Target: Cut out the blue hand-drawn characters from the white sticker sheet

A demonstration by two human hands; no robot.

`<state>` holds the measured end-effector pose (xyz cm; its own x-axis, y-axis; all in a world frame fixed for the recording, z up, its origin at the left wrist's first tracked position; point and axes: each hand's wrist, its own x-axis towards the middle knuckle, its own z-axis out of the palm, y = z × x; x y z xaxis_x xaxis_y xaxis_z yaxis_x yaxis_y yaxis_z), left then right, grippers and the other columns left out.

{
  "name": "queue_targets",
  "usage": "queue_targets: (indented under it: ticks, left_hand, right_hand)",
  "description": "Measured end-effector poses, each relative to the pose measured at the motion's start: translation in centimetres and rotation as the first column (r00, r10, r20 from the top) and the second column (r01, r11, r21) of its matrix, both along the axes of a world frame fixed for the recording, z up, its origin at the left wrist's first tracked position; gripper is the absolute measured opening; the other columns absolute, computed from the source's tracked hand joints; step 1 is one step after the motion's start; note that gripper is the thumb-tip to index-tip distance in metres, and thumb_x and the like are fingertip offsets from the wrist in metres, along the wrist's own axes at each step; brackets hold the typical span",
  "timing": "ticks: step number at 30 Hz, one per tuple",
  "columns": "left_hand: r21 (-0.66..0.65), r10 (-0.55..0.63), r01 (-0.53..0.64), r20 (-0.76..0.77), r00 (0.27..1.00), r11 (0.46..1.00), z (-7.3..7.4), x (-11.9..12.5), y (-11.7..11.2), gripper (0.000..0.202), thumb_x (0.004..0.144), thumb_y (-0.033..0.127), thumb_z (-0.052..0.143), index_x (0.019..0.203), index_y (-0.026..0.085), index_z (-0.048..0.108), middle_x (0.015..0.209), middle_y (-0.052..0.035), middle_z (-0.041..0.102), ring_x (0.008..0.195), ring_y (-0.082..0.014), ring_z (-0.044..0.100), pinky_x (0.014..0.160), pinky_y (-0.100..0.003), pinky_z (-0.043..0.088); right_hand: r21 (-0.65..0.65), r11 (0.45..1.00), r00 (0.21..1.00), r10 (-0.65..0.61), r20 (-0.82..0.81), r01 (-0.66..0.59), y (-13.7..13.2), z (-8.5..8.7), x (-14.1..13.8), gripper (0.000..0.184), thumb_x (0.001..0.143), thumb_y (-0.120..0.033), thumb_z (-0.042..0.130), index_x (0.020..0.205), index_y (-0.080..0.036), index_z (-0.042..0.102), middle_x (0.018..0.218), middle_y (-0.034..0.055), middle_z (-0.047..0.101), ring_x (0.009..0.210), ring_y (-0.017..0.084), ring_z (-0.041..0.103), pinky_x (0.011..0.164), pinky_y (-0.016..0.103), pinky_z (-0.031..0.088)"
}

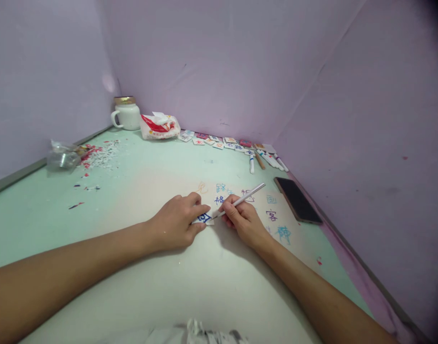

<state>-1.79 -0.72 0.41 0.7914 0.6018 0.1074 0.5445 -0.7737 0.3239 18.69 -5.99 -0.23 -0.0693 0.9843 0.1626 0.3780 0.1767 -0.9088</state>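
Left hand (183,220) had the small white tile (205,218) pinched down mid-counter (150,286), probably so it wouldn't slide, while the right hand (243,219) pinched a slim pen-like tool (248,193) low, likely for control.

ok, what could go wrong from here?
1. The tip of the pen-like tool in the right hand is close to the left hand; a slip might catch its fingertips, if the tip is sharp (too small to tell).
2. The small card is held down only by the left hand's fingers, so it could pivot and let the tool stray into the blue marking.
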Motion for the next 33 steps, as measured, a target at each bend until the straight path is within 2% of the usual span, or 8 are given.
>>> queue_targets:
  ticks: [4, 8, 18, 22, 26, 33]
  left_hand:
    - [0.048, -0.003, 0.001, 0.036, 0.999, 0.999, -0.57, 0.01, 0.12, 0.035, 0.088, 0.028, 0.057, 0.121, 0.022, 0.068, 0.113, -0.0102, 0.062, 0.083, -0.0235, 0.061, 0.081, -0.044, 0.050]
    - [0.058, -0.014, 0.011, 0.048, 0.999, 0.998, -0.89, -0.05, 0.18, 0.036, 0.088, 0.029, 0.057, 0.121, 0.022, 0.067, 0.113, -0.0098, 0.062, 0.085, -0.0235, 0.063, 0.081, -0.043, 0.050]
    - [0.058, -0.020, 0.019, 0.021, 1.000, 0.998, -0.54, -0.01, 0.09, 0.037, 0.089, 0.031, 0.055, 0.123, 0.023, 0.067, 0.114, -0.0103, 0.062, 0.085, -0.0232, 0.063, 0.081, -0.043, 0.050]
    - [0.079, -0.021, 0.019, 0.030, 0.999, 0.997, -0.72, -0.03, 0.09, 0.036, 0.089, 0.032, 0.056, 0.122, 0.024, 0.067, 0.113, -0.0095, 0.062, 0.083, -0.0228, 0.062, 0.079, -0.043, 0.050]
    - [0.073, -0.020, 0.018, 0.022, 1.000, 0.997, -0.73, -0.02, 0.12, 0.035, 0.089, 0.032, 0.056, 0.122, 0.025, 0.067, 0.113, -0.0094, 0.062, 0.085, -0.0236, 0.063, 0.080, -0.043, 0.050]
    - [0.067, -0.025, 0.023, 0.034, 0.999, 0.998, -0.76, -0.06, 0.11, 0.037, 0.090, 0.032, 0.055, 0.124, 0.025, 0.066, 0.113, -0.0098, 0.061, 0.085, -0.0239, 0.063, 0.082, -0.044, 0.050]
  right_hand:
    - [0.041, 0.999, 0.998, 0.015, 0.064, -0.018, 0.10, -0.04, 0.00, 0.041, 0.095, -0.051, 0.047, 0.066, -0.021, 0.050, 0.060, -0.0030, 0.048, 0.050, 0.010, 0.042, 0.054, 0.026, 0.036]
    - [0.028, 0.999, 0.998, 0.015, 0.062, -0.017, 0.12, -0.16, 0.05, 0.039, 0.094, -0.051, 0.047, 0.069, -0.022, 0.049, 0.057, -0.0040, 0.047, 0.050, 0.011, 0.041, 0.053, 0.026, 0.034]
    - [-0.042, 0.999, 0.999, 0.001, -0.053, -0.003, 0.10, -0.22, 0.21, 0.050, 0.090, -0.068, 0.048, 0.071, -0.022, 0.051, 0.054, -0.0046, 0.044, 0.048, 0.011, 0.039, 0.047, 0.025, 0.030]
    - [-0.001, 1.000, 1.000, 0.016, -0.026, -0.016, 0.09, 0.00, 0.06, 0.049, 0.092, -0.063, 0.048, 0.071, -0.020, 0.055, 0.059, -0.0033, 0.048, 0.048, 0.010, 0.040, 0.049, 0.026, 0.031]
    - [0.035, 0.999, 0.999, 0.024, 0.044, -0.026, 0.08, 0.05, 0.02, 0.046, 0.094, -0.057, 0.047, 0.067, -0.020, 0.052, 0.059, -0.0031, 0.047, 0.050, 0.010, 0.042, 0.051, 0.026, 0.033]
    - [-0.023, 1.000, 1.000, 0.020, 0.007, -0.020, 0.04, -0.31, 0.33, 0.048, 0.092, -0.064, 0.047, 0.069, -0.022, 0.050, 0.054, -0.0044, 0.044, 0.050, 0.012, 0.041, 0.050, 0.025, 0.031]
